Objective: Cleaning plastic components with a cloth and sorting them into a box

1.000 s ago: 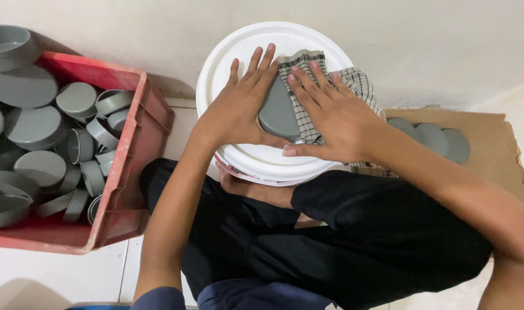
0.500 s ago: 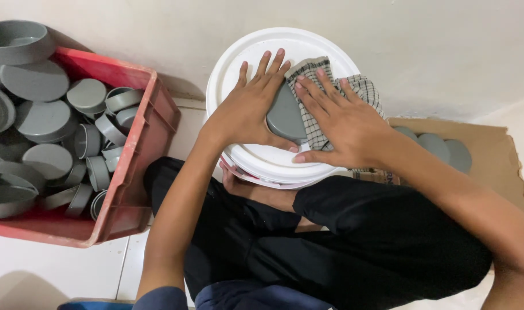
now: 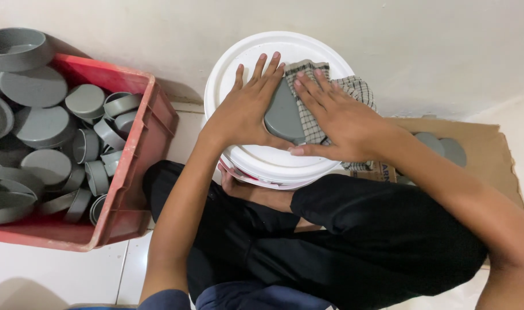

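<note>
A round grey plastic cap (image 3: 283, 115) lies on the lid of a white bucket (image 3: 256, 54) in front of my crossed legs. My left hand (image 3: 244, 109) lies flat over the cap's left side, fingers spread and pointing away from me. My right hand (image 3: 342, 117) presses a checked cloth (image 3: 356, 87) down against the cap's right side. Most of the cap is hidden under the two hands.
A red plastic crate (image 3: 133, 183) full of grey caps and pipe fittings stands on the floor at left. A flat piece of cardboard (image 3: 485, 149) at right carries two grey discs (image 3: 442, 146). A pale wall runs behind the bucket.
Both hands stay on the cap and cloth. My right hand has slid slightly across the cloth; the view has shifted a little.
</note>
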